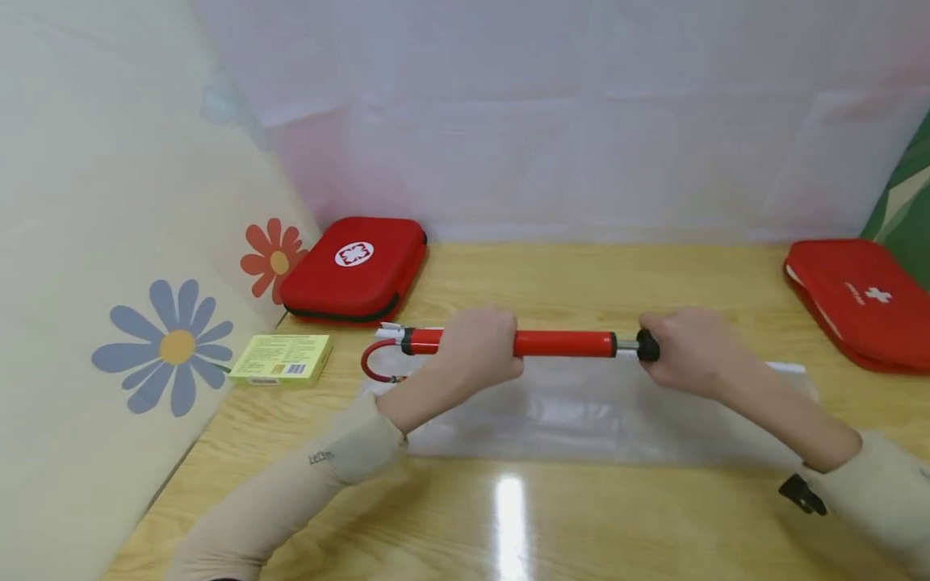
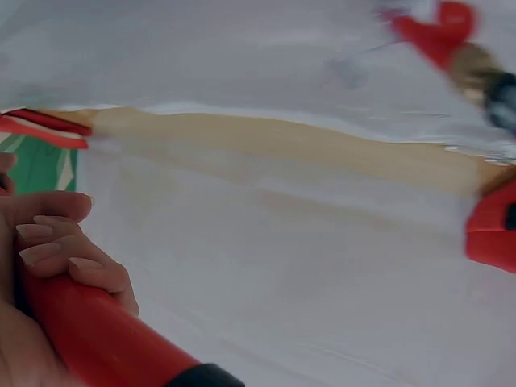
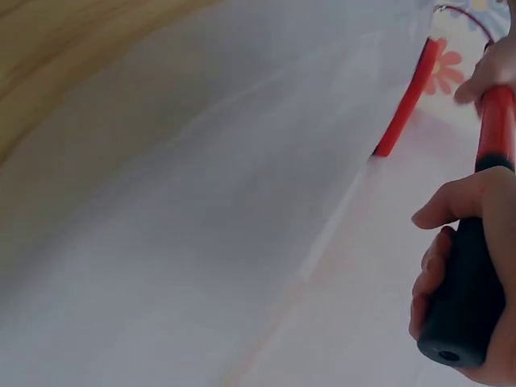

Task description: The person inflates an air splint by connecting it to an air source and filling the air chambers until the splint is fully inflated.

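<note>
A red hand pump lies level across the middle of the head view, above a clear plastic bag on the table. My left hand grips its barrel, the fingers curled round it in the left wrist view. At the other end my right hand holds the black handle, with a short length of metal rod showing between barrel and handle. A thin red hose loops back from the pump's left end. Its tip is partly hidden near the left forearm.
On the wooden table, a red zipped case stands at the back left. A yellow-green box lies in front of it. Towards the right edge is a red first-aid pouch. Walls close off the left and back.
</note>
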Demonstrator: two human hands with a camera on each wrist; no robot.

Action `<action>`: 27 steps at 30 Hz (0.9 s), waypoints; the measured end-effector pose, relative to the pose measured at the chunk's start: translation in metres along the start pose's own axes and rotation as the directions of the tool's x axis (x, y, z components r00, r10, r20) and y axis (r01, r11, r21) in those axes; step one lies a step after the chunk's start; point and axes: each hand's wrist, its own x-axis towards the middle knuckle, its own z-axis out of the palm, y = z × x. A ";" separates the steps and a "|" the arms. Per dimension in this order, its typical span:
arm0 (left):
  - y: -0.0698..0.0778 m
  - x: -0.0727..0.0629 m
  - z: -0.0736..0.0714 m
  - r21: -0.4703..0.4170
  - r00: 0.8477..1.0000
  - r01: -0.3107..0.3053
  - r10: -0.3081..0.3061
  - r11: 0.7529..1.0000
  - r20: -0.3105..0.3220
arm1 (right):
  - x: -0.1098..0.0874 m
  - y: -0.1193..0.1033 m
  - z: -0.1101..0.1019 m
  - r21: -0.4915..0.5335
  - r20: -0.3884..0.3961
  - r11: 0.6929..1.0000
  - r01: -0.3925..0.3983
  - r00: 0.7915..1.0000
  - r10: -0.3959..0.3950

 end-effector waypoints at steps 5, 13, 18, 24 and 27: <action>-0.015 -0.007 0.005 0.036 1.000 0.029 -0.029 0.999 0.001 | -0.012 0.018 -0.001 -0.029 -0.024 0.999 -0.019 1.000 0.019; -0.005 -0.014 0.001 0.017 0.999 0.029 -0.029 0.999 -0.019 | 0.001 -0.008 -0.005 -0.093 -0.005 0.995 0.024 1.000 -0.024; 0.004 -0.013 -0.003 -0.010 1.000 0.022 -0.022 1.000 -0.006 | 0.011 -0.025 -0.003 -0.104 -0.020 0.993 0.059 0.998 -0.062; 0.011 -0.011 -0.005 0.006 0.999 0.018 -0.018 1.000 -0.050 | 0.017 -0.039 0.001 -0.092 -0.062 0.995 0.046 0.997 -0.052; 0.013 -0.011 -0.004 0.027 0.998 0.016 -0.015 1.000 -0.058 | 0.016 -0.039 0.002 -0.091 -0.066 0.995 0.038 0.997 -0.044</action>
